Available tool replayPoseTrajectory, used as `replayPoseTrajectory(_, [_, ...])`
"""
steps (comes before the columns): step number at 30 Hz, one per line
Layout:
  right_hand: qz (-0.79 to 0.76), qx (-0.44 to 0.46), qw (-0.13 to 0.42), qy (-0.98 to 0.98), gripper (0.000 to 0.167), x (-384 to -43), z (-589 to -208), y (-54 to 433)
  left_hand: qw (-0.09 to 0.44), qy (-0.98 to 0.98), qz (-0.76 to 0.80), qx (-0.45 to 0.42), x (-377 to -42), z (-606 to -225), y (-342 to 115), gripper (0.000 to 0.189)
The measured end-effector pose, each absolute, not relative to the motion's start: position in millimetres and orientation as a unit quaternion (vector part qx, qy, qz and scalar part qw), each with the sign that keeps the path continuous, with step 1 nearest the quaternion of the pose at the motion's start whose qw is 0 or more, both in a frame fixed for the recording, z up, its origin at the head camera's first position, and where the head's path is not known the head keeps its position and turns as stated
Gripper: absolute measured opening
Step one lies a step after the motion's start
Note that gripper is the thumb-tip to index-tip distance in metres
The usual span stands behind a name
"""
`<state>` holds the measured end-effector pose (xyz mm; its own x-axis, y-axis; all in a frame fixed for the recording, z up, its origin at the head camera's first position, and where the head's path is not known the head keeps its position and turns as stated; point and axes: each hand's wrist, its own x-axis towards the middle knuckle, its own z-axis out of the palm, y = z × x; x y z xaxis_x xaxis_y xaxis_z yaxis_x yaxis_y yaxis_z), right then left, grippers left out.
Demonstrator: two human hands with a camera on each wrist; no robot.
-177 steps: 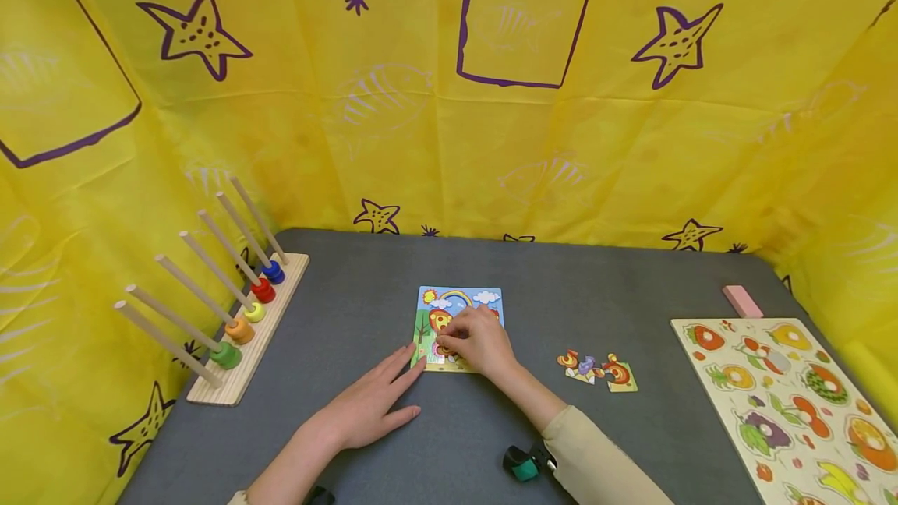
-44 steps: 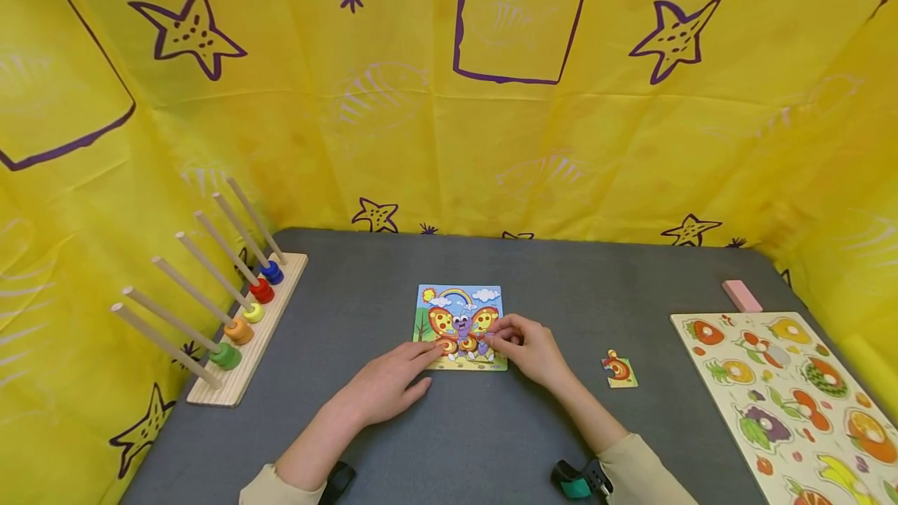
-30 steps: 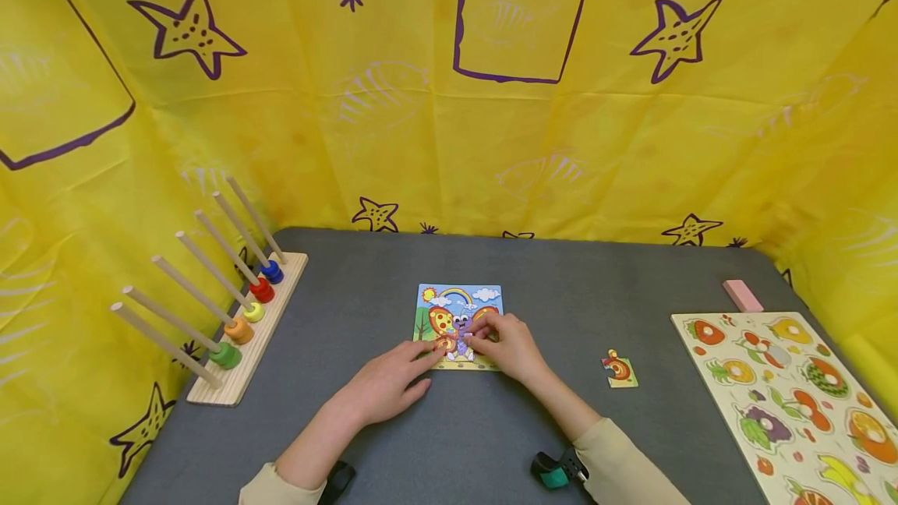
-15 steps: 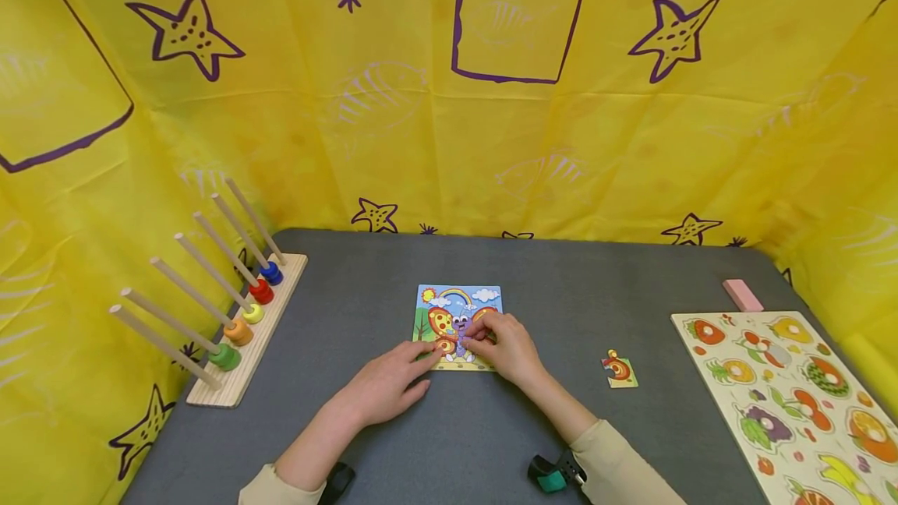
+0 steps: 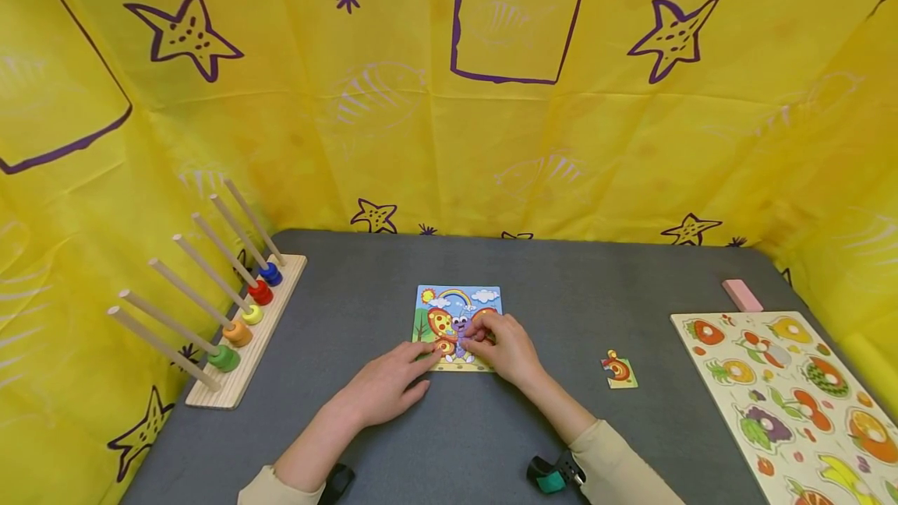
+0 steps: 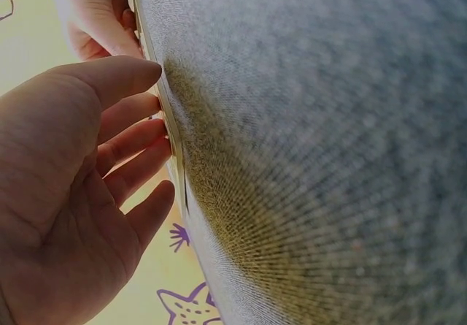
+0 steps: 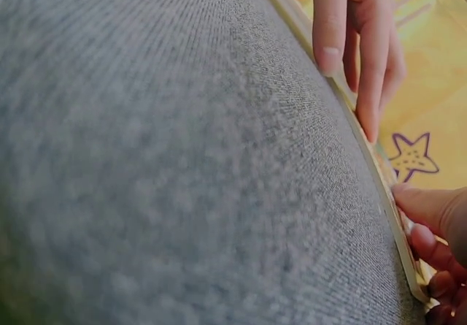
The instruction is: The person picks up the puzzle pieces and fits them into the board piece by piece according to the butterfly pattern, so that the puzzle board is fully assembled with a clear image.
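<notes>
In the head view a square butterfly puzzle [image 5: 484, 297] lies flat on the grey table. My right hand [image 5: 510, 351] reaches over its right part, thumb and index finger pinching a puzzle piece [image 5: 459, 351] with the purple body at the lower middle. My left hand [image 5: 384, 384] rests its fingertips on the puzzle's lower left, fingers nearly straight. The right hand covers the puzzle's lower right. One loose puzzle piece [image 5: 620, 372], orange and green, lies to the right. In the left wrist view my left hand [image 6: 80, 171] touches the board's edge. The right wrist view catches my right hand [image 7: 441, 245] at the border.
At the left stands a wooden peg rack [image 5: 242, 349] with coloured rings. A fruit puzzle board [image 5: 779, 380] lies at the right, with a pink block [image 5: 742, 296] behind it. A yellow curtain [image 5: 393, 154] encloses the grey table [image 5: 435, 450].
The right hand brought a piece from the puzzle's right side to its lower middle, then held nearly still. Of the loose pieces at the right, one stays. The left hand shifted onto the lower left.
</notes>
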<state>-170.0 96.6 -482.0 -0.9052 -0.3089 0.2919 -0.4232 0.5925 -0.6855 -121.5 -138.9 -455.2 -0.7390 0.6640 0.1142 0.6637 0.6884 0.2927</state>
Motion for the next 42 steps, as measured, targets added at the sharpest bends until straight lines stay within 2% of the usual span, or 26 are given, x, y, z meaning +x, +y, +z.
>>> replayPoseTrajectory(10, [0.381,0.230,0.059,-0.893,0.012,-170.9,-481.3,97.7,-0.001,0.917,0.161,0.365,-122.3,-455.4,-138.2,0.043])
replayPoseTrajectory(15, [0.370,0.257,0.053,-0.891,0.021,-169.7,-478.6,101.6,-0.010,0.913,0.173,0.368,-123.4,-454.0,-135.6,0.040])
replayPoseTrajectory(20, [0.366,0.280,0.075,-0.884,0.024,-168.1,-479.5,104.0,0.022,0.916,0.173,0.361,-125.1,-451.6,-128.1,0.044])
replayPoseTrajectory(25, [0.367,0.266,0.049,-0.890,0.021,-167.9,-478.8,104.3,0.057,0.913,0.161,0.371,-126.0,-449.5,-119.1,0.049])
replayPoseTrajectory(30, [0.370,0.266,0.028,-0.890,0.020,-165.9,-478.4,109.5,0.037,0.908,0.153,0.388,-126.8,-448.7,-117.1,0.044])
replayPoseTrajectory(34, [0.392,0.255,0.047,-0.883,0.019,-159.4,-477.8,122.3,0.036,0.910,0.149,0.385,-127.4,-449.9,-116.5,0.043])
replayPoseTrajectory(38, [0.395,0.211,0.086,-0.890,0.015,-152.5,-477.1,146.0,0.047,0.911,0.156,0.378,-127.5,-449.6,-115.6,0.042])
replayPoseTrajectory(42, [0.378,0.155,0.101,-0.907,0.015,-143.1,-476.1,180.6,0.054,0.912,0.161,0.374,-127.7,-448.4,-114.8,0.043])
